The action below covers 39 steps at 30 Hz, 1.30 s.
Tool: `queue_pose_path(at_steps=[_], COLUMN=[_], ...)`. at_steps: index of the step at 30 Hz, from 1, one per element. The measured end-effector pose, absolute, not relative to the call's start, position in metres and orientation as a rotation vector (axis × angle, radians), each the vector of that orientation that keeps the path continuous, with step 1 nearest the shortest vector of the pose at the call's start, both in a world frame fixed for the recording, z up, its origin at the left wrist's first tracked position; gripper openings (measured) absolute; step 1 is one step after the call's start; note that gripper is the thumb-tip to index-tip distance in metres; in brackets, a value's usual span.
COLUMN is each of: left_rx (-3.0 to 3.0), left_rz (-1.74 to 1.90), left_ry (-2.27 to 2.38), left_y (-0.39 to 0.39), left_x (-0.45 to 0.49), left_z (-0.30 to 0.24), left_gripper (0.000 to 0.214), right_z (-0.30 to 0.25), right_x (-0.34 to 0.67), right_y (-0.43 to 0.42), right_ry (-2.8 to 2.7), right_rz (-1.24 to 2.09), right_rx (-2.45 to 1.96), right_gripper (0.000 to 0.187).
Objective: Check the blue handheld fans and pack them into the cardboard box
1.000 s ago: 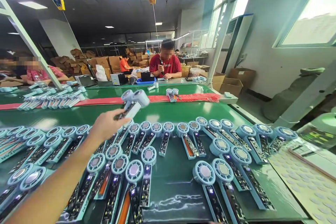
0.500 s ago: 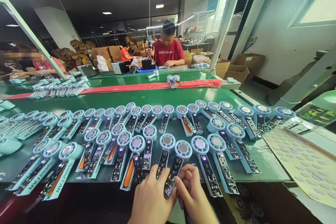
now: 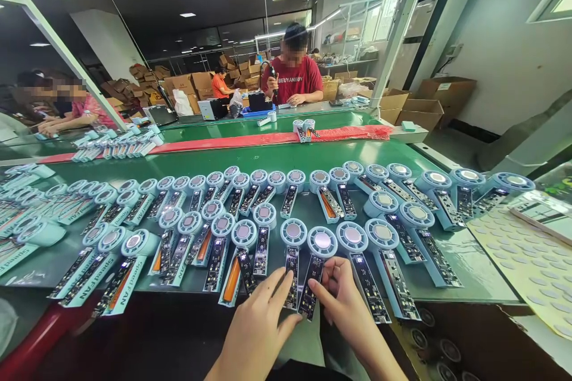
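Note:
My right hand (image 3: 346, 297) grips a light blue handheld fan (image 3: 322, 241) by its handle, thumb on the exposed black circuit board and fingers at the handle's right side. The fan's round head points away from me, a pale disc at its centre. My left hand (image 3: 259, 318) is open, thumb apart, its fingertips at the board of the neighbouring fan (image 3: 292, 232). I cannot tell how firmly they touch it. Right of my right hand lies another fan (image 3: 351, 237) with its board showing. An orange part (image 3: 231, 283) shows in the open handle of a fan to the left.
Several rows of similar fans cover the near strip of the green table (image 3: 268, 158). A sheet of round stickers (image 3: 531, 262) lies at the right. A red strip (image 3: 250, 140) crosses the table. Opposite sits a person in a red shirt (image 3: 297, 78) holding a tool.
My left hand has drawn back leftward from the fan between my hands, its thumb moving away. My right thumb now lies on that fan's board. The camera view has shifted slightly.

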<state>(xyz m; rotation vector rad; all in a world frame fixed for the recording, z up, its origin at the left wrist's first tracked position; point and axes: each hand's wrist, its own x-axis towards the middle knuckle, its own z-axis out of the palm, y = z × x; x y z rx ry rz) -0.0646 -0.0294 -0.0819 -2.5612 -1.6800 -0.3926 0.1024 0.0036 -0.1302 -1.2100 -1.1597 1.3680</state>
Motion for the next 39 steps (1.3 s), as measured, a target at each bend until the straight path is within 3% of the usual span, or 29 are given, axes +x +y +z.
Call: queue_pose_path(at_steps=[14, 21, 39], left_rx=[-2.563, -2.594, -2.624], left_rz=[-0.284, -0.267, -0.289], left_ry=[-1.609, -1.633, -1.579], left_y=[-0.024, -0.018, 0.003], left_x=[-0.065, -0.067, -0.067], left_z=[-0.075, -0.075, -0.068], left_gripper=[0.057, 0.079, 0.07], right_z=[-0.125, -0.123, -0.121], right_x=[0.103, 0.103, 0.097], right_y=[0.005, 0.007, 0.026], right_ry=[-1.099, -1.016, -0.979], right_rz=[1.445, 1.482, 1.423], right_rx=[-1.17, -1.189, -1.277], right_gripper=[0.041, 0.039, 0.039])
